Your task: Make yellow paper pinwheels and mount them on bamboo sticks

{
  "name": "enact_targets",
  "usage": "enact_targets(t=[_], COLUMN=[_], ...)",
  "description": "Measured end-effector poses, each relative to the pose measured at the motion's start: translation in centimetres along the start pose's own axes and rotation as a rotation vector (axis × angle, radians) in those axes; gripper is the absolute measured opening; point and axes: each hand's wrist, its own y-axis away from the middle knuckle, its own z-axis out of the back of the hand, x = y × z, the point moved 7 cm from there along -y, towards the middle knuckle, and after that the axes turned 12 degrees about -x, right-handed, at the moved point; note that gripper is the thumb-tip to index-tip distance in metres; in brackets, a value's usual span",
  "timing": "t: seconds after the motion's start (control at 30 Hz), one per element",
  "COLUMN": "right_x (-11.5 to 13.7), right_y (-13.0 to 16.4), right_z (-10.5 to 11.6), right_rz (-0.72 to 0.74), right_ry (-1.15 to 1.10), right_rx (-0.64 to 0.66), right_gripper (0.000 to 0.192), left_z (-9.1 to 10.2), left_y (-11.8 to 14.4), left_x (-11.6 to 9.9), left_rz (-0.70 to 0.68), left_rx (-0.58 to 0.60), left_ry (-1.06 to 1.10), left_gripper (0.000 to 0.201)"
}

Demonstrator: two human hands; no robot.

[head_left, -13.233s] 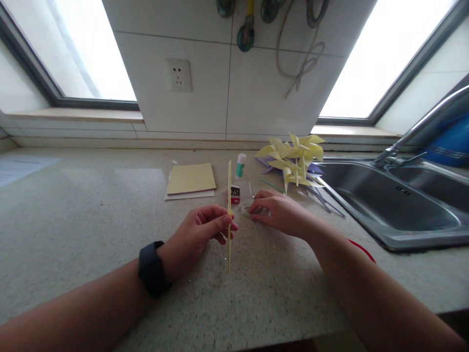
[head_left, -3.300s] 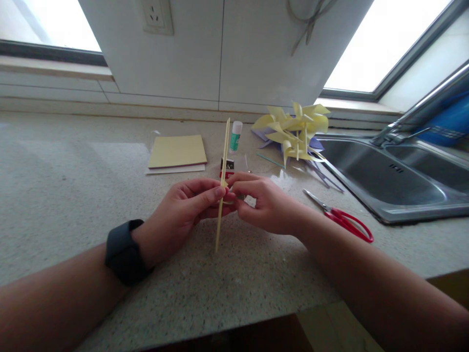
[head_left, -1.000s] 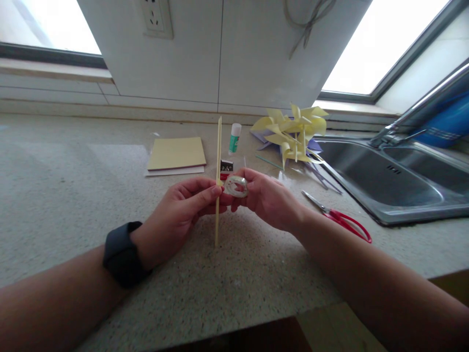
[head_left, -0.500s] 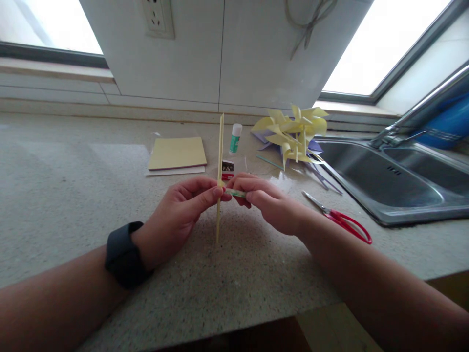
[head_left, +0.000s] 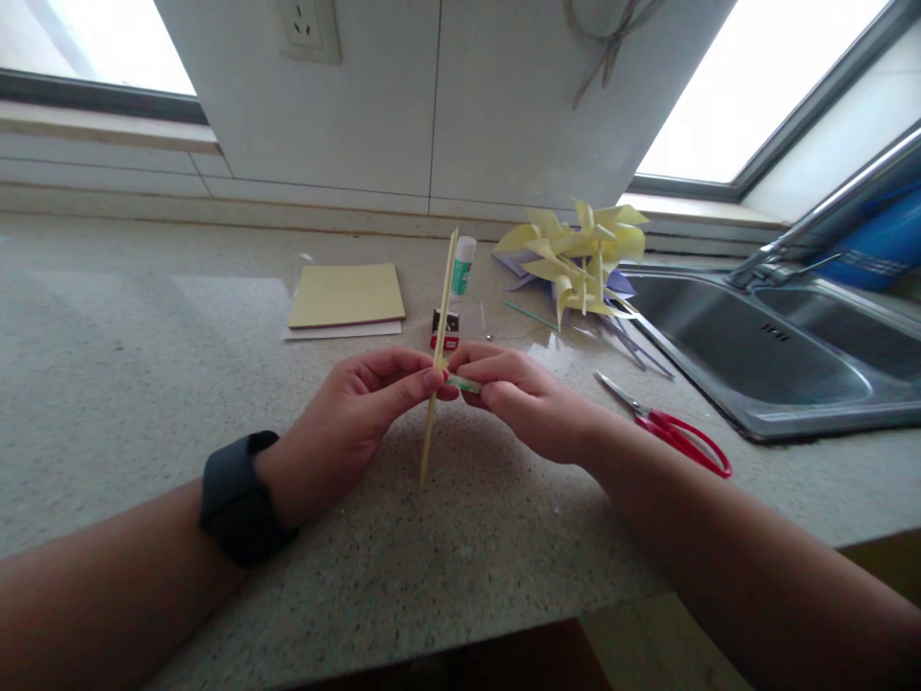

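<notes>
Two hands are meeting at mid-counter. Left hand, watch on the wrist, is pinching a stick near its middle, leaning slightly right, lower tip on or just above the counter. Right hand is closing its fingers on a tape roll, seen edge-on, pressing it against the stick just beside the left thumb.

Step, as judged: taping the stick. Next move is calling for a steady stick while the roll is turning around it.

Lying beyond: box, glue stick, paper pad, pinwheels. Scissors are lying right, near the sink. Speckled stone top, tiled wall with socket, bright windows either side.
</notes>
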Motion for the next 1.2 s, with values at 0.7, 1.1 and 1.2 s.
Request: enact_targets(t=[0.7,1.1,1.2], right_x=[0.42,0.40,0.41], right_y=[0.59,0.84,0.78], right_z=[-0.49,-0.74,-0.64], right_rz=[0.036,0.015,0.005], right_ry=[0.024,0.042,0.042], right_rx=[0.102,0.155,0.153], right_gripper=[0.013,0.018,0.017], left_z=[-0.08,-0.03,0.04], left_y=[-0.21,-0.23,-0.25], left_x=[0.00,-0.12,-0.11], left_rz=[-0.019,-0.039,-0.036], left_rx=[0.045,0.052,0.036], left_ry=[-0.005,-0.047,-0.041], left_gripper=[0.008,0.008,0.008])
